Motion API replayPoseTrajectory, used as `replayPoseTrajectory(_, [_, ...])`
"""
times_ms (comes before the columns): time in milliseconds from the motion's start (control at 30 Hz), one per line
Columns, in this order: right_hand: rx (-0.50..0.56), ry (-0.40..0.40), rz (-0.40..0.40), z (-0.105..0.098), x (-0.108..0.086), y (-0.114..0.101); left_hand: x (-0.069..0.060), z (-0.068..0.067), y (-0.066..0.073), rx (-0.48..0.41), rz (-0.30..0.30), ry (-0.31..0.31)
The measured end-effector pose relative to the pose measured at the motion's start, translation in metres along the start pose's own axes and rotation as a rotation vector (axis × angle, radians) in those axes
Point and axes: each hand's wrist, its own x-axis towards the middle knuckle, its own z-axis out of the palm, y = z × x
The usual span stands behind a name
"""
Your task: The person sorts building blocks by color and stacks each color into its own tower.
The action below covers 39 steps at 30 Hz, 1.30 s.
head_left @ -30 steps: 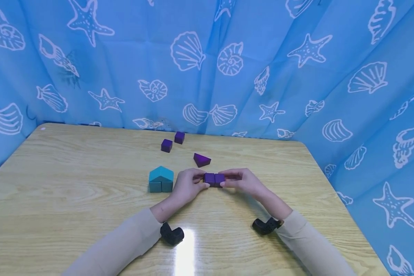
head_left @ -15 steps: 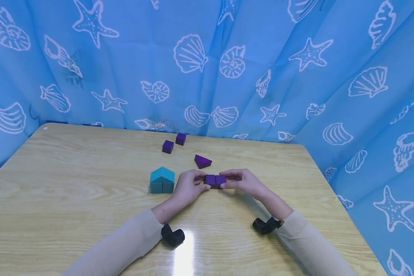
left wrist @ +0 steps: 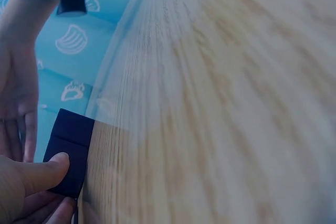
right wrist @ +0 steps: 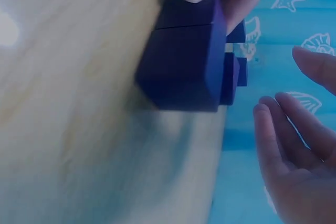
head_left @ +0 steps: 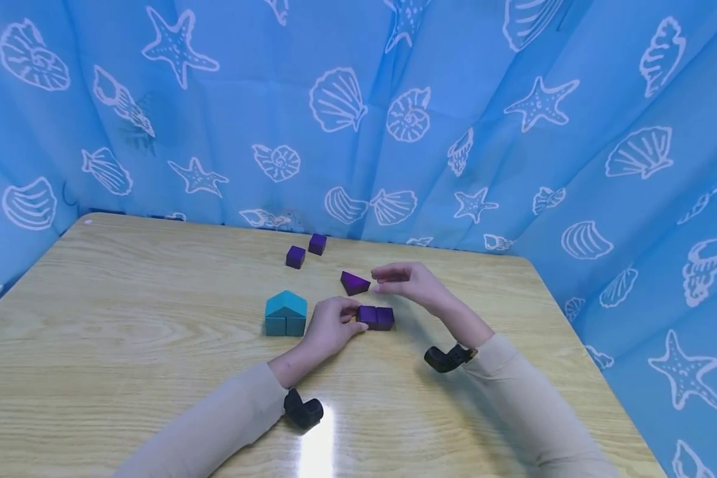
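Two purple cubes stand side by side, touching, on the wooden table. My left hand (head_left: 332, 324) pinches the left purple cube (head_left: 367, 315) between thumb and fingers; the thumb lies on its near face in the left wrist view. The right purple cube (head_left: 385, 318) is untouched. Above and behind it, my right hand (head_left: 412, 282) is raised, fingers apart from the thumb and holding nothing. Nearest to its fingertips lies a purple triangular block (head_left: 355, 283), with a small gap between. In the right wrist view my right hand (right wrist: 299, 156) hangs beside the cubes.
Left of my left hand stands a small teal house shape (head_left: 285, 313), a triangular block on two cubes. Farther back are two loose purple cubes, one nearer (head_left: 295, 257) and one farther (head_left: 318, 244). A blue shell-patterned curtain (head_left: 358, 166) hangs behind the table (head_left: 155, 299).
My right hand has let go of the right purple cube, lifted and moved back toward the purple triangular block. The left hand keeps its pinch. The head view has shifted slightly.
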Motion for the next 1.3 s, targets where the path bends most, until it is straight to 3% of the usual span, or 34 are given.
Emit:
replayPoseTrajectory(367, [0.083, 0.038, 0.016, 0.007, 0.033, -0.016, 0.000, -0.001, 0.000, 0.000, 0.030, -0.004])
replayPoseTrajectory(600, [0.041, 0.060, 0.050, 0.012, 0.054, -0.026, 0.000, 0.000, -0.002, 0.001, 0.022, -0.004])
replayPoseTrajectory(867, [0.110, 0.060, 0.051, 0.014, 0.081, -0.033, 0.000, -0.001, -0.002, 0.000, 0.035, -0.004])
replayPoseTrajectory(1300, [0.089, 0.088, 0.056, 0.025, 0.116, -0.036, 0.000, -0.001, -0.002, -0.015, 0.060, 0.011])
